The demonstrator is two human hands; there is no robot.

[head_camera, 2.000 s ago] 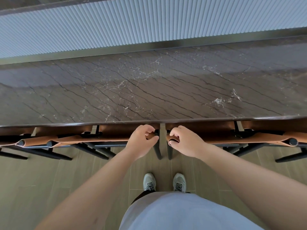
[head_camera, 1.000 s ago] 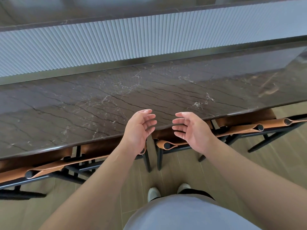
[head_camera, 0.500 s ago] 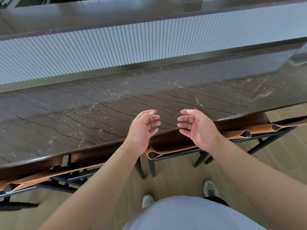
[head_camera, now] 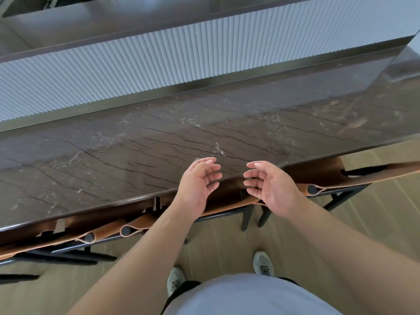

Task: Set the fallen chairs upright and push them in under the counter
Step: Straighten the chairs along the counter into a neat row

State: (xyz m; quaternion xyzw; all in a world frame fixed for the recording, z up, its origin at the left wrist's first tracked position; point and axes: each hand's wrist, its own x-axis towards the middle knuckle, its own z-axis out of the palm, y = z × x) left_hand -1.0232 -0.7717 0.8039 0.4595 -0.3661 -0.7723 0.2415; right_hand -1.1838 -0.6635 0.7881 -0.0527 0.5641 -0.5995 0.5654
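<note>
Now both hands, left hand (head_camera: 197, 183) and right hand (head_camera: 270, 185), have released the chairs (head_camera: 229, 196).

Three chairs (head_camera: 229, 198); two hands (head_camera: 200, 180); one counter (head_camera: 136, 151)
</note>
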